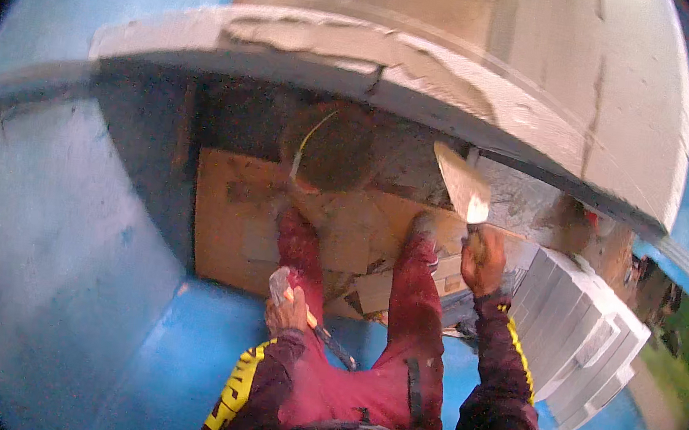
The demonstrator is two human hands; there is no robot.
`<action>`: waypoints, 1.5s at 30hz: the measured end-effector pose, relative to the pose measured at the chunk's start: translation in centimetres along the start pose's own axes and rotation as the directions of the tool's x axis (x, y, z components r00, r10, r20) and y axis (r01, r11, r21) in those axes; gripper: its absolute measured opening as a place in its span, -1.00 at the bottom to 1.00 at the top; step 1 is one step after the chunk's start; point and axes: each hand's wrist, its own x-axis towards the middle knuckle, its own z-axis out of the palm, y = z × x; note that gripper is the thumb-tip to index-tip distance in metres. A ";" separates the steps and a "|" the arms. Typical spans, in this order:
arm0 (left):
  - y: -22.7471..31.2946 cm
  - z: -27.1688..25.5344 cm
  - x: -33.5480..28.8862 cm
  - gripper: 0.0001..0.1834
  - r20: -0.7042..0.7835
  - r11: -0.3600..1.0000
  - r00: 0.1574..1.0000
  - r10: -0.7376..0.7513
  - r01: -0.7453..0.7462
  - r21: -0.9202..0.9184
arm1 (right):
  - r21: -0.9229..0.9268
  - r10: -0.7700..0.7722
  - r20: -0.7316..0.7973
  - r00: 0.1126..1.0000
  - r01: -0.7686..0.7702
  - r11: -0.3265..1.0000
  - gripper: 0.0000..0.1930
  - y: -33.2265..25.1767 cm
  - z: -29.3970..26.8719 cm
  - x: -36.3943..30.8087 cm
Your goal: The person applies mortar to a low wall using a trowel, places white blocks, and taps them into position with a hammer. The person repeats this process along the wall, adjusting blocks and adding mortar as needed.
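I see the broad, pale-bladed trowel [463, 188] gripped in the right hand [484, 261], its long axis slanting away and leftward toward the pale, plaster-edged slab [541, 129]. The left hand [288, 314], farther from the slab, holds an orange-and-black-handled tool [312, 320].

Quantities, with positions referred to the worktop [638, 96], of which there is one. Bucket [342, 160]: one, near the front edge of the worktop. Hands: two; the right hand [485, 261], nearer the worktop, and the left hand [287, 312], farther from it. Trowel [463, 184]: one, near the front edge of the worktop. Handled tool [314, 320]: one, well apart from the worktop. Trouser legs [420, 300]: two, in front of the worktop. Stack [573, 334] of white pieces: one, front right of the worktop; pieces, several, exact number unclear.
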 end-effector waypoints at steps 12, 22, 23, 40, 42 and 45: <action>-2.2 -0.6 3.5 -0.42 0.032 0.920 0.998 -0.057 0.065 -0.386 | -0.460 0.184 0.789 0.586 0.365 0.809 -0.44 3.3 37.3 8.4; -2.8 -0.5 3.5 -0.42 0.094 0.927 0.992 -0.080 0.109 -0.359 | -0.092 0.038 0.763 0.646 0.050 0.994 -0.32 2.5 44.4 5.0; -2.8 -0.4 3.5 -0.42 0.117 0.916 0.988 -0.105 0.142 -0.375 | -0.061 0.046 0.758 0.650 0.001 0.998 -0.32 2.7 44.1 5.2; -1.5 -0.8 2.7 -0.45 0.088 0.876 0.987 -0.136 0.161 -0.455 | 0.244 0.164 0.810 0.563 -0.578 0.779 -0.50 10.0 32.4 3.8; -1.2 -1.1 2.4 -0.45 0.148 0.826 0.977 -0.151 0.207 -0.524 | 0.357 0.118 0.815 0.567 -0.653 0.668 -0.51 5.5 27.1 3.6; -1.9 -0.8 2.3 -0.42 0.121 0.932 0.977 -0.178 0.207 -0.298 | 0.544 -0.126 0.760 0.637 -0.518 0.660 -0.50 -1.1 16.0 5.7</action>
